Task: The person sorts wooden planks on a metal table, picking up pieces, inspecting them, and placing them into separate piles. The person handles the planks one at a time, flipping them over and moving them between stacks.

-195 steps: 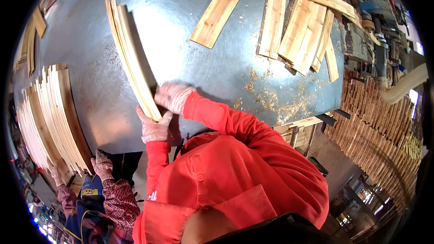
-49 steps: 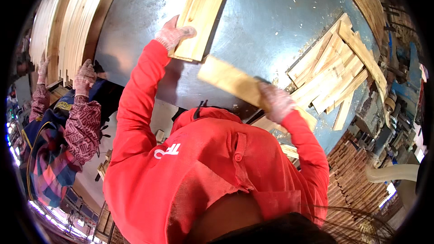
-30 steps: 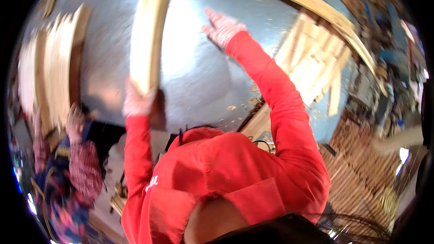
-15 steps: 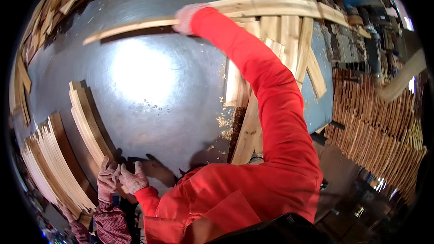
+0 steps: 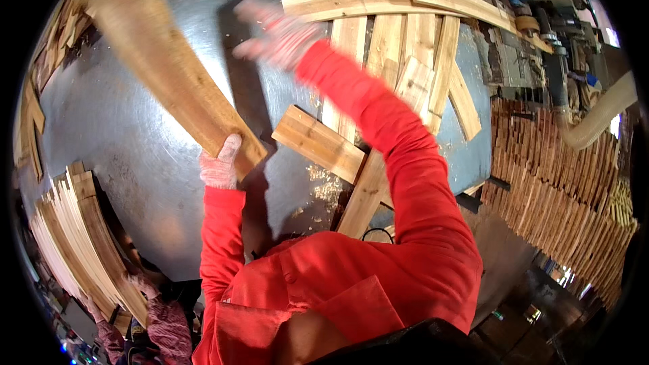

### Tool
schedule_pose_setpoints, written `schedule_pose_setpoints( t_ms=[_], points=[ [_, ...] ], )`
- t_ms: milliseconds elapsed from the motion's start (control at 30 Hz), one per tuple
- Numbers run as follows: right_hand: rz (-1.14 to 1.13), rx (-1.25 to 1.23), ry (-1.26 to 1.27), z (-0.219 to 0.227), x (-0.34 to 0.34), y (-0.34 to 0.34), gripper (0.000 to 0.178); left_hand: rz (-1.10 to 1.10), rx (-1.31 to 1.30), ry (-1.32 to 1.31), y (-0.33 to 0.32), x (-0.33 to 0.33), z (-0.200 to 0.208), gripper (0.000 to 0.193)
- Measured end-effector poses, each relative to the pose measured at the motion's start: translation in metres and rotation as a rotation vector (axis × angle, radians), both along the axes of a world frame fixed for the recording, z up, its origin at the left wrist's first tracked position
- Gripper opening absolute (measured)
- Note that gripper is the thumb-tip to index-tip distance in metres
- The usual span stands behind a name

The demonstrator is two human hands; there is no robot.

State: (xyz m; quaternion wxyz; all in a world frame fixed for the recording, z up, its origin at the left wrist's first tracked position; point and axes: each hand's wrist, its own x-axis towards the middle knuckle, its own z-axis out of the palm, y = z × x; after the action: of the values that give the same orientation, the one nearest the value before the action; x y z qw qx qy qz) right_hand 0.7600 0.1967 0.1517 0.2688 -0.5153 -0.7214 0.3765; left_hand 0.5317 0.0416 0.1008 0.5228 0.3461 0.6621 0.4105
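Note:
A long wooden board (image 5: 162, 61) is raised and tilted over the metal table, its far end blurred at the upper left. My left hand (image 5: 220, 163), in a light knit glove, grips its near end with the thumb on top. My right hand (image 5: 278, 32), gloved too and blurred, is off the board with fingers spread and nothing in them. It is nearest to the left end of a long board (image 5: 365, 3) that lies across several other boards. A short board (image 5: 319, 143) rests at a slant between my two arms.
Another person's gloved hand (image 5: 143, 286) is at a row of stacked boards (image 5: 74, 230) at the lower left. More planks lie along the far left edge. Wood shavings (image 5: 324, 186) dot the metal table (image 5: 155, 203). Machinery (image 5: 558, 61) and stacked wood (image 5: 554, 189) stand at the right.
My left hand has moved up from the lower left and now holds a raised board. My right hand has let go of a long board. The co-worker's hands have shifted to the left stack.

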Motion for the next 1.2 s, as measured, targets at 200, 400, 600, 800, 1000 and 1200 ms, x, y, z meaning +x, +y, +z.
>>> schedule_pose_setpoints(
  t_ms=[200, 400, 600, 800, 1000, 1200],
  points=[
    [-0.083, -0.058, -1.192, -0.042, 0.182, 0.048, 0.105, -0.225, -0.348, 0.262, -0.015, -0.017, 0.008, 0.042],
    [0.562, -0.033, -1.095, -0.005, 0.075, 0.006, 0.042, -0.228, -0.428, 0.378, -0.046, -0.054, -0.009, 0.037],
    [1.402, 0.154, -1.256, 0.002, -0.095, -0.125, 0.015, -0.308, -0.340, 0.496, -0.074, -0.142, -0.025, 0.035],
    [0.537, 0.708, -0.410, 0.009, -0.119, -0.056, 0.033, -0.520, -0.447, 0.872, -0.096, -0.068, 0.029, 0.074],
    [0.017, 0.068, -1.274, -0.035, 0.109, 0.094, 0.110, -0.442, -0.366, 0.406, -0.091, -0.097, 0.009, 0.056],
    [0.187, 0.166, -1.270, -0.070, 0.095, 0.096, 0.069, -0.314, -0.346, -0.127, -0.110, -0.152, -0.053, 0.055]
  ],
)
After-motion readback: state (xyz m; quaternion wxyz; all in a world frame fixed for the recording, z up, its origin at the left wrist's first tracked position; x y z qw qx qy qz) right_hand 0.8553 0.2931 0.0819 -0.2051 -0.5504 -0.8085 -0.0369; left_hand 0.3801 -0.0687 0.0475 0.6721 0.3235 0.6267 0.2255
